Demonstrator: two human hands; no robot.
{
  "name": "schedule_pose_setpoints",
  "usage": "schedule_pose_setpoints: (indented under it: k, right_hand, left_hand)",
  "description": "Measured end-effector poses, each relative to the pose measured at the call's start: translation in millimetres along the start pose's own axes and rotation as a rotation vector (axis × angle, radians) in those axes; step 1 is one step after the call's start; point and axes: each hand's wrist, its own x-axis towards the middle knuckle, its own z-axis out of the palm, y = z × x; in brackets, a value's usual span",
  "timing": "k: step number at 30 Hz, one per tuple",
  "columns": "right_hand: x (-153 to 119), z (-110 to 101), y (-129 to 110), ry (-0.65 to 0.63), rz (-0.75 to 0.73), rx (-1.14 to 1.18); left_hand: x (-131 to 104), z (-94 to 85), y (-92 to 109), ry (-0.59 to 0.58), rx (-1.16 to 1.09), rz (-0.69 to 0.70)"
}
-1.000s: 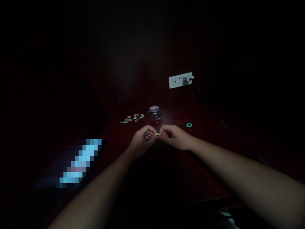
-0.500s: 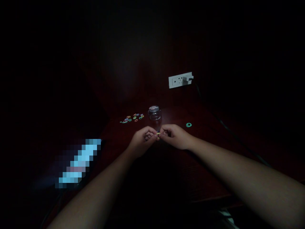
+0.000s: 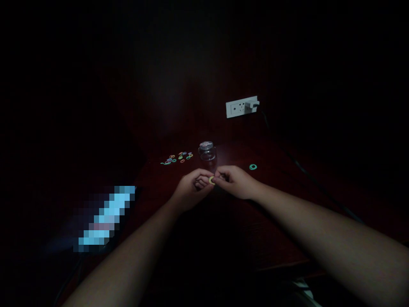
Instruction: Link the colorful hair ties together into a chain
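Observation:
Between my two hands is a small yellow hair tie (image 3: 211, 181), a ring with its open side facing up toward me. My left hand (image 3: 194, 187) is closed, thumb and forefinger at the ring's left edge. From the other side my right hand (image 3: 234, 182) pinches it, its fingertips covering the right part of the ring. Just beyond the hands stands a clear lidded jar (image 3: 207, 152). Left of the jar lie several coloured hair ties (image 3: 174, 160) in a loose cluster. A green hair tie (image 3: 253, 167) rests apart, right of my right hand.
The dark red tabletop (image 3: 230, 226) is dimly lit. A lit screen (image 3: 107, 217), blurred out, lies at the left. On the back wall is a white socket plate (image 3: 236, 109) with a plug and a cable (image 3: 300, 167) running down the right side.
The yellow hair tie has turned between my fingers, from nearly edge-on to showing its round opening. My hands have barely shifted; the jar and the other hair ties stay put.

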Motion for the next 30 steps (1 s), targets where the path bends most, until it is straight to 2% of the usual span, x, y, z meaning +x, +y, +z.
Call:
schedule_pose_setpoints:
  k: [9,22,30]
  right_hand:
    - [1.3,0.3,2.0,0.006,0.018,-0.024]
    - [-0.2,-0.9,-2.4,-0.036,0.008,0.124]
    - [-0.3,-1.5,-4.5,-0.012,0.024,0.190]
  left_hand:
    - [0.5,-1.3,-4.2,0.010,0.041,0.018]
    - [1.3,-2.3,-4.9,0.092,0.078,0.036]
    - [1.0,-2.2,-3.4,0.084,0.085,0.025]
